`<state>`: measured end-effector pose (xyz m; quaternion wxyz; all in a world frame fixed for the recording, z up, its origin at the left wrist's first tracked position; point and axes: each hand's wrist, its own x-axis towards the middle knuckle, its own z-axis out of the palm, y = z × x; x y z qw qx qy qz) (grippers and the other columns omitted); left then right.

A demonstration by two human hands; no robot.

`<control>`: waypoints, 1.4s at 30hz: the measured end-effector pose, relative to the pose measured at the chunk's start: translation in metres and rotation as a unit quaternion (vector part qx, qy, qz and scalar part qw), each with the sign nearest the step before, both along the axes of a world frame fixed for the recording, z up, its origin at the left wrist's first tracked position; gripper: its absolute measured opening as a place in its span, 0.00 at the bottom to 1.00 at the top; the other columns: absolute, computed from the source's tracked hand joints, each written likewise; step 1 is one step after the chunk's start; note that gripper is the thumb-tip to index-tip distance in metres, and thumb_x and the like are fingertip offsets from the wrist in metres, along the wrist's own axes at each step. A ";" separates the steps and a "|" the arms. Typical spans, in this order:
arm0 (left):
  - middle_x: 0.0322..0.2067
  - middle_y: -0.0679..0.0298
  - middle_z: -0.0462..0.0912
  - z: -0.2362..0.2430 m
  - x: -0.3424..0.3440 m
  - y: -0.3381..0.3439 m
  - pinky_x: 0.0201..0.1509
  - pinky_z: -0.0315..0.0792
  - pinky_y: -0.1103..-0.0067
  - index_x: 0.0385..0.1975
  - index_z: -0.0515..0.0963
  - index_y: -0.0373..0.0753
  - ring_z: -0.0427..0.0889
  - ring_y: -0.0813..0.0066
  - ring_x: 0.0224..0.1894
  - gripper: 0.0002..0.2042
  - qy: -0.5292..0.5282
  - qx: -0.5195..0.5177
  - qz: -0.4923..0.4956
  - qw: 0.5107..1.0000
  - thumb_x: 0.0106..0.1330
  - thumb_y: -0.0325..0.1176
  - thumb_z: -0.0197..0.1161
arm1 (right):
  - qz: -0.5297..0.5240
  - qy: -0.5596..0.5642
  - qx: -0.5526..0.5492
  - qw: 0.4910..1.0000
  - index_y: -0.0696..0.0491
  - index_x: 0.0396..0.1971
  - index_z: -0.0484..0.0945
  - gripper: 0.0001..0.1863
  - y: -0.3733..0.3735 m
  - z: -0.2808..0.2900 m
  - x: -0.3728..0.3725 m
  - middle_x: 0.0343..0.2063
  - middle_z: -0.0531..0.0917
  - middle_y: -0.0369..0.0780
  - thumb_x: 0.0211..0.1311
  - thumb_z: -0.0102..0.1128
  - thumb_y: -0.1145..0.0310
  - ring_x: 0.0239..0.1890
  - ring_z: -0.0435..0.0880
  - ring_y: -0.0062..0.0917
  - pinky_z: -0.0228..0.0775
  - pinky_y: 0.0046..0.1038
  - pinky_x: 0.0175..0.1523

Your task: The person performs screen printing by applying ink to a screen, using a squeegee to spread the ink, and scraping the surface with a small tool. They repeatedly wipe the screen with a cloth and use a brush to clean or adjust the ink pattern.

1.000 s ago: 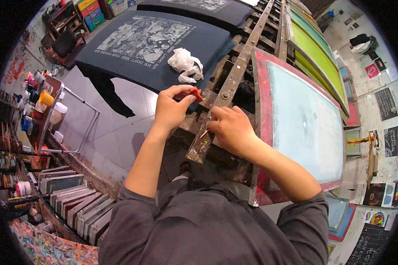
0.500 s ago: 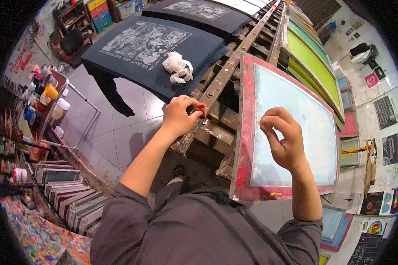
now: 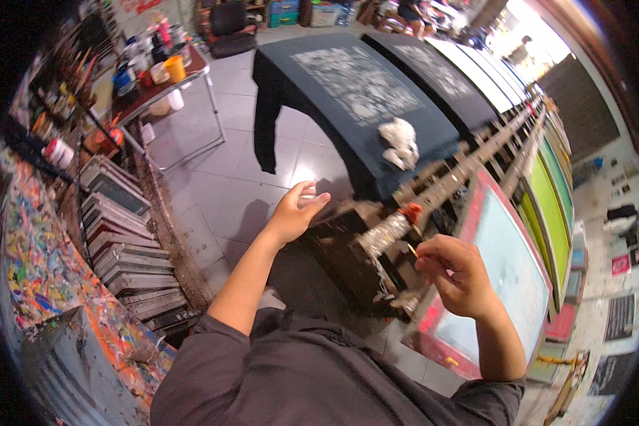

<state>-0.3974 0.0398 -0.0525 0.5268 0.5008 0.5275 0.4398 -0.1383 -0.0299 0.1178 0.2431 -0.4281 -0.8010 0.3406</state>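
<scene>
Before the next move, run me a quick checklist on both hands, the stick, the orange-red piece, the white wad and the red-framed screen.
1. Left hand empty: ok, thumb and fingers apart, nothing visible in them.
2. Right hand has the thin stick: ok, pinched, one end sticking out.
3. Orange-red piece out of both hands: ok, it sits at the near end of the rail.
4. Dark blue shirt clear of the crumpled white wad: not ok, the wad lies on it.
5. Right hand clear of the red-framed screen: cannot tell, they overlap in this view.
</scene>
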 end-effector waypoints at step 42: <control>0.40 0.66 0.80 -0.104 -0.662 0.294 0.38 0.64 0.84 0.47 0.74 0.39 0.78 0.81 0.39 0.21 -0.154 -0.152 0.504 0.836 0.65 0.51 0.54 | 0.087 -0.248 0.147 0.954 0.54 0.29 0.83 0.10 0.759 -0.242 -0.832 0.28 0.84 0.45 0.49 0.59 0.65 0.29 0.84 0.37 0.77 0.32 0.37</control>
